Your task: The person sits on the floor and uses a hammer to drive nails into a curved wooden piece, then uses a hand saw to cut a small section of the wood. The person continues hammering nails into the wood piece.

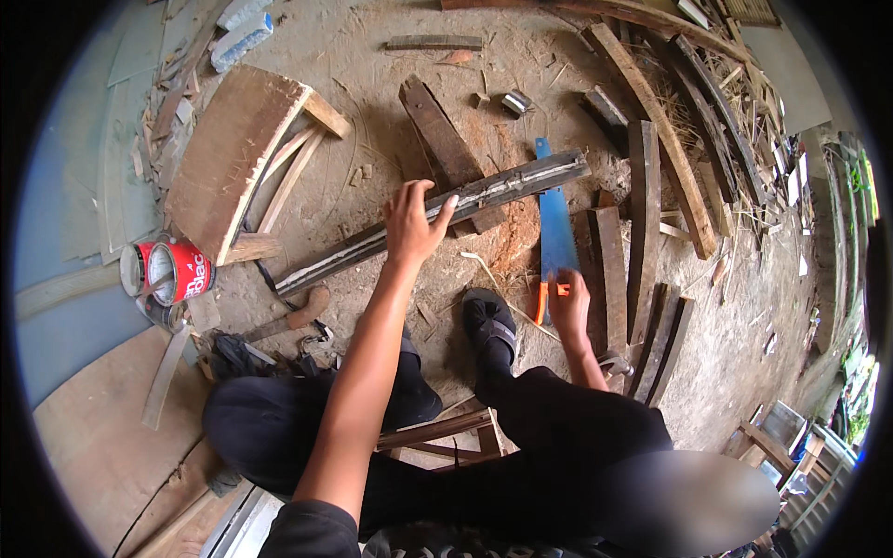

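Observation:
My left hand [416, 221] rests on a long dark wooden beam [507, 186], its fingers over the far side and its thumb along the top. Pale streaks run along the beam. It lies slantwise across a shorter, thick block of wood [439, 130]. My right hand [569, 302] is closed at the orange handle of a handsaw [558, 237] with a blue blade. The blade points away from me and passes beneath the beam, its tip showing beyond. My fingers partly cover the handle.
A brown wooden box-like piece [233, 153] and a red can [191, 270] stand at the left. Several timbers [642, 214] lie at the right. Near my feet are a wooden-handled tool [307, 307] and a hammer [614, 363]. A small metal cylinder [515, 102] lies farther off.

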### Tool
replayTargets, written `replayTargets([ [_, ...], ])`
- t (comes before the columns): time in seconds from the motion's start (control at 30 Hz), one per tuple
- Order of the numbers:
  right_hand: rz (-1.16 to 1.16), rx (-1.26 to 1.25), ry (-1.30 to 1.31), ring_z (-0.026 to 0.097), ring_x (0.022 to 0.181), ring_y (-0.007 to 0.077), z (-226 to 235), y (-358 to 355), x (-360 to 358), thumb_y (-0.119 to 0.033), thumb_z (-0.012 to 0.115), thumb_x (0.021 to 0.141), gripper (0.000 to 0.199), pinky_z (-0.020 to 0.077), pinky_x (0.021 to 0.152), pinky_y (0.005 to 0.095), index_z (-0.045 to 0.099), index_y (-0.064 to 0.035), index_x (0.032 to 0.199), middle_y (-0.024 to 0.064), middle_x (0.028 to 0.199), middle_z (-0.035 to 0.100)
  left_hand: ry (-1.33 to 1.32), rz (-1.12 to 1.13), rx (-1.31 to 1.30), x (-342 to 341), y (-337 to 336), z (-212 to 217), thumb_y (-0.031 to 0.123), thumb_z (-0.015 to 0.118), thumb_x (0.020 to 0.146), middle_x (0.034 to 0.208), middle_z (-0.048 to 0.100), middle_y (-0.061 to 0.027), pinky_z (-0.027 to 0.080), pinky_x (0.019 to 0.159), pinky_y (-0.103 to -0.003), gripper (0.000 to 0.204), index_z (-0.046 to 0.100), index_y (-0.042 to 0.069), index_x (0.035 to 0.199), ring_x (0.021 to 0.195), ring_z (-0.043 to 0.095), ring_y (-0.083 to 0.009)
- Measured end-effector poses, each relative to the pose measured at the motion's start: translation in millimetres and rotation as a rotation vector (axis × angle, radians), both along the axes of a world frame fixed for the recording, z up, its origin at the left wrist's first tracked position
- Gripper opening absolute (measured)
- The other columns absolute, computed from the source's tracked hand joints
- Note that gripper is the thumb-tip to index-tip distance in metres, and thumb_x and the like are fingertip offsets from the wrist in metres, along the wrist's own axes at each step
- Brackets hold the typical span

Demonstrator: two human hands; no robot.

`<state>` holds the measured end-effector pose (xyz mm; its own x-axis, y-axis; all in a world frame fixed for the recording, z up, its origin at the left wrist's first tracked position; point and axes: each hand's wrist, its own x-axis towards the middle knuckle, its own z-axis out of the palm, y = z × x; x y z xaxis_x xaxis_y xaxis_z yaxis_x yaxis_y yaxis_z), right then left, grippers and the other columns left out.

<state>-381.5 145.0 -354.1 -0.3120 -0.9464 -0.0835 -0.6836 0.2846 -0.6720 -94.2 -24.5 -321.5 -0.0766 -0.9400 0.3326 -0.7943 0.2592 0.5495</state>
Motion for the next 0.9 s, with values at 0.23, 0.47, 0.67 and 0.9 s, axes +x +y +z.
replayTargets([
  [0.23, 0.155, 0.135, 0.448, 0.049, 0.123, 0.0327, -38, 84, 3, -0.037, 0.082, 0.076, 0.069, 0.0335, 0.105, 0.0491, 0.052, -0.0048, 0.129, 0.0141, 0.127, 0.054, -0.183, 0.044, 0.132, -14, 3, -26, 0.067, 0.054, 0.089, 0.087, 0.070, -0.0140, 0.045, 0.080, -0.048, 0.062, 0.063, 0.006, 0.091, 0.082, 0.068, -0.0342],
  [0.47, 0.208, -0.060, 0.198, 0.059, 0.101, 0.0370, -29, 78, -6, -0.020, 0.076, 0.079, 0.043, 0.0454, 0.090, 0.0460, 0.055, 0.0002, 0.111, 0.0166, 0.106, 0.060, -0.186, -0.076, 0.273, -7, -2, -12, 0.090, 0.061, 0.068, 0.090, 0.072, -0.0189, 0.050, 0.085, -0.050, 0.092, 0.059, 0.006, 0.106, 0.083, 0.072, -0.0322],
  [0.67, -0.063, -0.044, -0.200, 0.058, 0.081, 0.0317, 10, 74, 1, -0.020, 0.073, 0.085, 0.033, 0.0469, 0.074, 0.0387, 0.054, 0.0000, 0.103, 0.0157, 0.091, 0.056, -0.020, -0.027, 0.206, -18, -18, 11, 0.074, 0.080, 0.064, 0.073, 0.067, -0.0152, 0.054, 0.058, -0.044, 0.087, 0.049, 0.008, 0.112, 0.067, 0.070, -0.0353],
  [0.9, 0.090, -0.327, 0.040, 0.046, 0.129, 0.0409, 40, 1, 49, -0.034, 0.090, 0.070, 0.102, 0.0373, 0.108, 0.0500, 0.033, 0.0037, 0.146, 0.0264, 0.140, 0.044, -0.080, -0.082, 0.193, -17, -29, 16, 0.055, 0.090, 0.063, 0.079, 0.070, -0.0169, 0.056, 0.064, -0.046, 0.075, 0.052, 0.007, 0.107, 0.074, 0.072, -0.0381],
])
